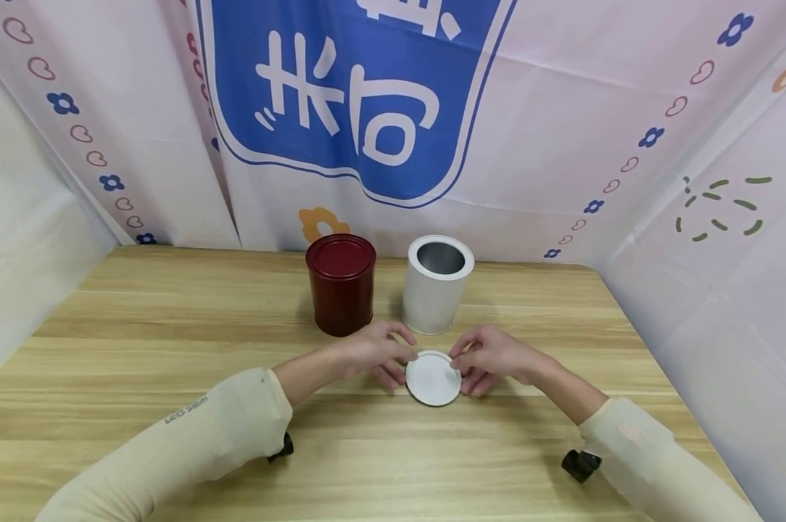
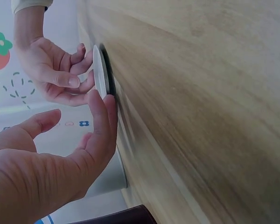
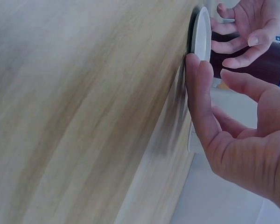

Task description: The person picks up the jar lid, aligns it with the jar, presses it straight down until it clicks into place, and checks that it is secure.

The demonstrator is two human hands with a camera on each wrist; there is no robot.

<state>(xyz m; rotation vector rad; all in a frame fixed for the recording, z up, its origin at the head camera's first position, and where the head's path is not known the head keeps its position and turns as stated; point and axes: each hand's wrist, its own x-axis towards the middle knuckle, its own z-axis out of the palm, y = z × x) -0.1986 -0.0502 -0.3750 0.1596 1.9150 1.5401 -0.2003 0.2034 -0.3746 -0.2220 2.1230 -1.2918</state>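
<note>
A round white lid (image 1: 433, 378) lies flat between the two hands, low at the table, with a dark shadow under its edge in both wrist views. At its left side is my left hand (image 1: 376, 353), fingers gently bent and fingertips at the rim. My right hand (image 1: 491, 357) mirrors it on the right side, fingertips also at the rim. Both thumbs stand apart from the lid in the wrist views. Behind the hands stands a white can (image 1: 432, 301), its round mouth uncovered and grey inside. Left of it is a dark red can (image 1: 343, 297) with its lid on.
The wood-grain table (image 1: 367, 464) stretches toward me and to both sides. A printed white curtain (image 1: 530, 145) hangs along the table's back edge, close behind the cans, and more cloth hangs at the sides. A black wrist device (image 1: 581, 464) shows below the right sleeve.
</note>
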